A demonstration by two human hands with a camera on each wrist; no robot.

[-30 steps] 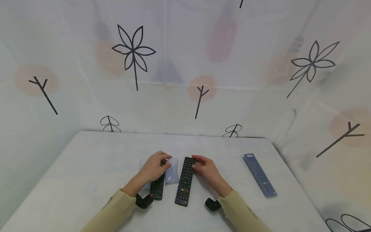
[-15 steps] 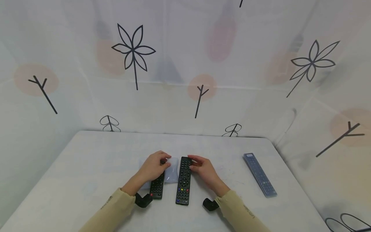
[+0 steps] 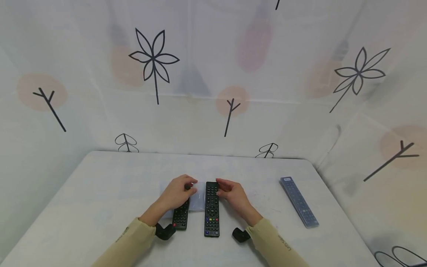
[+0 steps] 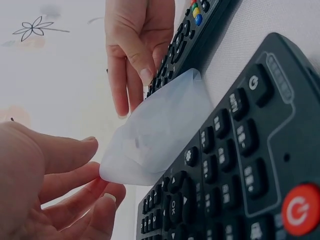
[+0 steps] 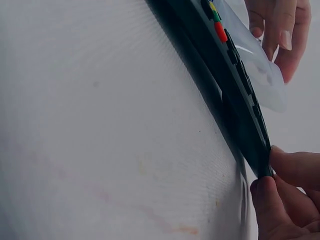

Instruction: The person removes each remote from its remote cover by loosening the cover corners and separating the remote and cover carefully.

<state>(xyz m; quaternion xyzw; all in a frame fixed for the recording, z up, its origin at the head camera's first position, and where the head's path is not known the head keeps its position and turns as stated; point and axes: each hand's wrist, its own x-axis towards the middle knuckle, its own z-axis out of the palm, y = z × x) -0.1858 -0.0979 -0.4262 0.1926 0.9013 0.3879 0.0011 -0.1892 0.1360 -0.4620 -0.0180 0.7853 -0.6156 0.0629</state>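
Observation:
My right hand (image 3: pixel 235 194) pinches the far end of a black remote control (image 3: pixel 211 215) between thumb and fingers. In the right wrist view this remote (image 5: pixel 220 75) slants, with a shadow along its underside. Left of it lies a translucent plastic sleeve (image 3: pixel 197 202), whose corner stands up beside my left hand in the left wrist view (image 4: pixel 155 135). My left hand (image 3: pixel 176 193) has its thumb and fingers apart, a fingertip right at the sleeve's edge. Beneath that hand a second black remote (image 3: pixel 181 217) with a red power button lies on the table, its far end partly hidden.
A third remote (image 3: pixel 299 202), bluish under a clear cover, lies on the right of the white table (image 3: pixel 100 207). More pale plastic shows partly under the left hand. Patterned cloth walls (image 3: pixel 207 122) enclose the table's back and sides.
My right hand has moved left with the remote, swinging its far end left until it lies nearly straight and closer to the sleeve. The left hand has stayed almost still.

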